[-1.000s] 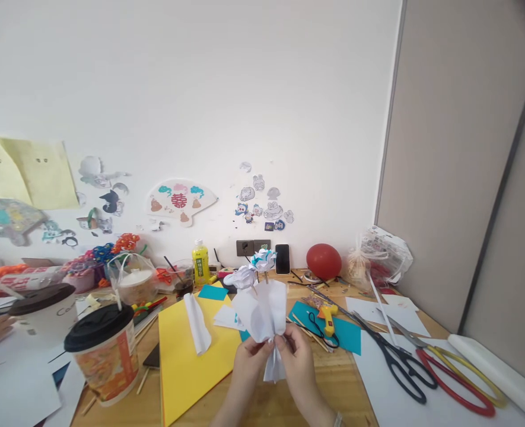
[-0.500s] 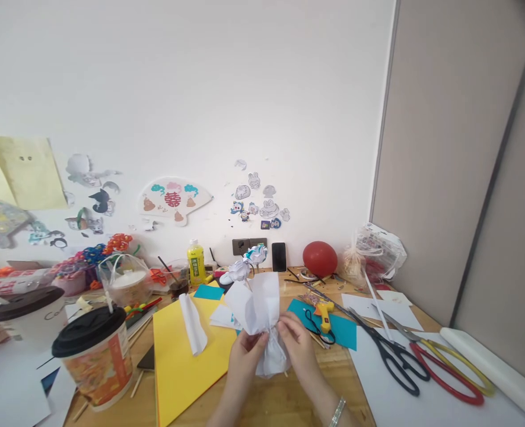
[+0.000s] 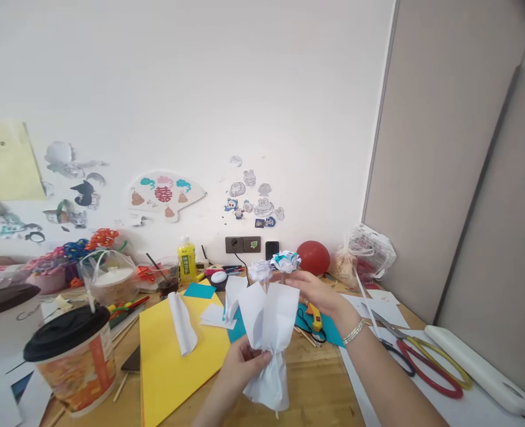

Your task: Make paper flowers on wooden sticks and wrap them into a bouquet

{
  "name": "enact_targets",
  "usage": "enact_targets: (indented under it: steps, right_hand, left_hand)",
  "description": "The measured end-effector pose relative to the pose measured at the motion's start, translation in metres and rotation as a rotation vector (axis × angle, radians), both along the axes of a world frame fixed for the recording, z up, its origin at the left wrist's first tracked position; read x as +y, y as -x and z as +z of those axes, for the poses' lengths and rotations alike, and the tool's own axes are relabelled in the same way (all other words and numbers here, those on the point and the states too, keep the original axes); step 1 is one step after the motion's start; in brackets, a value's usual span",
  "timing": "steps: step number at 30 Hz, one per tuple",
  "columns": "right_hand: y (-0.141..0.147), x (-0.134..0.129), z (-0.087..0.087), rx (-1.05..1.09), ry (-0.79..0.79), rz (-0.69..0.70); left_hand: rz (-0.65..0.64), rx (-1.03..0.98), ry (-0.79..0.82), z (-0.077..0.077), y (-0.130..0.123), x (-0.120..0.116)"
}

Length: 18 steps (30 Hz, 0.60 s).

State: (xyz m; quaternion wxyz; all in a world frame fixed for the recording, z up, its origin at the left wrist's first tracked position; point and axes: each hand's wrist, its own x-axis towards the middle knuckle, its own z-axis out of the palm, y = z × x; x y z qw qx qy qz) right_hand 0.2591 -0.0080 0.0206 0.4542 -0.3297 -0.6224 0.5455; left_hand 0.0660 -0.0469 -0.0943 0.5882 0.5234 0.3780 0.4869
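Observation:
My left hand (image 3: pixel 247 365) is closed round the gathered middle of a white paper wrap (image 3: pixel 269 332), which stands upright over the table. Two paper flowers rise out of its top: a white one (image 3: pixel 261 271) on the left and a white and teal one (image 3: pixel 285 261) on the right. Behind the wrap, my right hand (image 3: pixel 313 292) reaches up to just below the teal-edged flower. Its fingertips are partly hidden behind the flower and paper, so what they hold does not show. A thin stick end pokes out below the wrap.
Yellow sheets (image 3: pixel 177 367) with a rolled white paper (image 3: pixel 183 325) lie left, beside a lidded cup (image 3: pixel 78 362). A yellow glue gun (image 3: pixel 316 320), a red balloon (image 3: pixel 313 257) and red-handled scissors (image 3: pixel 431 367) are at the right.
My right hand has left the gathered part and moved up behind the wrap to the flowers. The flowers now stand more upright and further right. The view has shifted slightly right.

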Motion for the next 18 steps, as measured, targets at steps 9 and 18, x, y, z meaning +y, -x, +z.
enact_targets:
  steps: [9,18]
  right_hand:
    - [0.006,0.0,0.017,-0.079,0.042,0.312]
    - [0.007,0.001,0.034,0.17,-0.026,0.238]
  left_hand:
    - [-0.085,-0.051,0.033,0.009,-0.008,-0.011]
    - [-0.135,-0.129,0.068,0.005,-0.007,-0.008]
